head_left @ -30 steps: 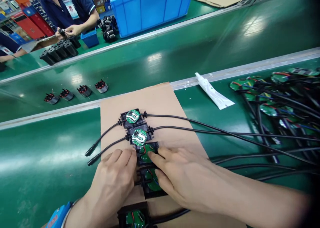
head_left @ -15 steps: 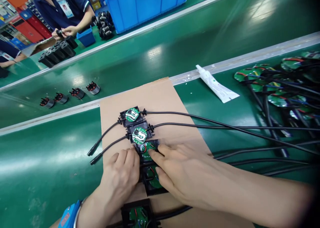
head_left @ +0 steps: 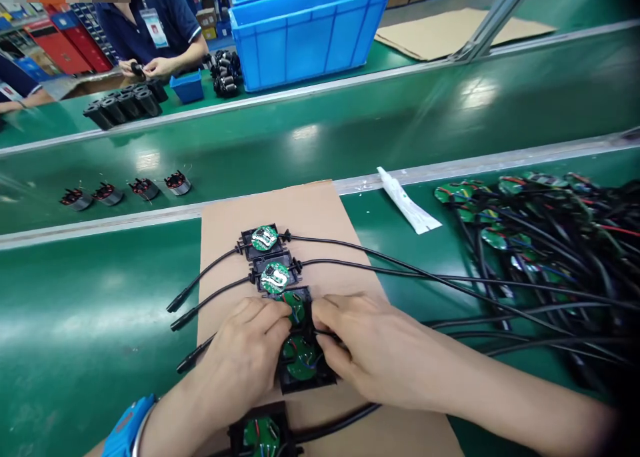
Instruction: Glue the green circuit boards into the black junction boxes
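My left hand (head_left: 250, 343) is closed at the left side of the third black plastic housing, its fingertips pinching the edge of a green circuit board (head_left: 296, 309). On the housing's right side, my right hand (head_left: 363, 340) is closed, with a black cable (head_left: 330, 336) between thumb and fingers. Just below lies another housing with a green board (head_left: 301, 358) in it. Two housings above hold boards, the upper board (head_left: 264, 238) and lower board (head_left: 275, 277), white-patterned side up, cables leaving both sides. A further housing with a board (head_left: 263, 435) sits at the bottom edge.
Cardboard (head_left: 320, 207) lies under the housings. To the right are a white tube (head_left: 407, 203) and a heap of wired boards (head_left: 530, 243). Several motor stators (head_left: 143, 189) stand on the far strip. Beyond are a blue bin (head_left: 310, 43) and a co-worker (head_left: 150, 33) handling a small part.
My right hand has shifted from pressing on the third board to its right side, at the cable. My left fingers have moved onto the board's edge. The camera view has tilted up.
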